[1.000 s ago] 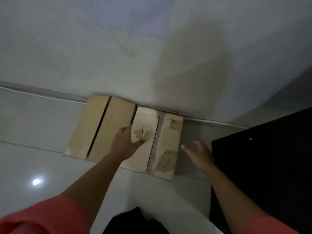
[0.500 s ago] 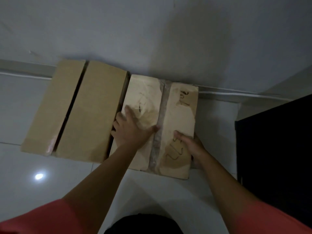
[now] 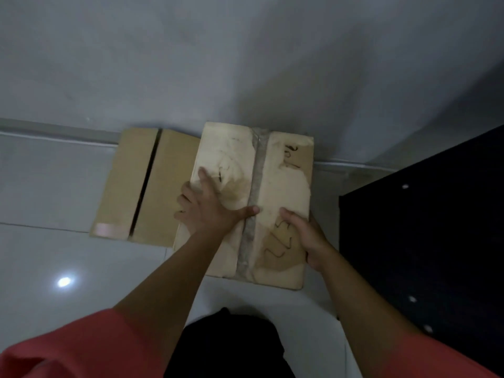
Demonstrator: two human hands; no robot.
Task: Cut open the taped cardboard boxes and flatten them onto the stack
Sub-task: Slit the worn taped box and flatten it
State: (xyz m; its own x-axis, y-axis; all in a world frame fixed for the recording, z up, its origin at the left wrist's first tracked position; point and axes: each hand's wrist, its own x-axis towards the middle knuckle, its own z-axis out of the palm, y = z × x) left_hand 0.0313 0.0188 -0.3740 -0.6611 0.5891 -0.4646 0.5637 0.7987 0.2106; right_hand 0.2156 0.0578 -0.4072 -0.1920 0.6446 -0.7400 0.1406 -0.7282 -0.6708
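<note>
A pale, stained cardboard box (image 3: 286, 184) with a grey tape strip down its middle and handwritten marks sits against the wall. My left hand (image 3: 207, 211) grips its left edge, thumb across the top toward the tape and fingers curled over the side. My right hand (image 3: 305, 236) holds its right edge, thumb on top and fingers wrapped round the side. The box partly overlaps a browner cardboard box (image 3: 136, 184) on its left, whose top flaps show a dark gap between them.
A grey wall (image 3: 245, 64) rises just behind the boxes. A dark cabinet (image 3: 425, 241) stands close on the right. White tiled floor (image 3: 54, 255) extends to the left and front. My dark trousers (image 3: 229, 347) show at the bottom.
My right hand went from hovering beside the pale box to holding its right edge. The pale box now overlaps the brown one and looks lifted toward me.
</note>
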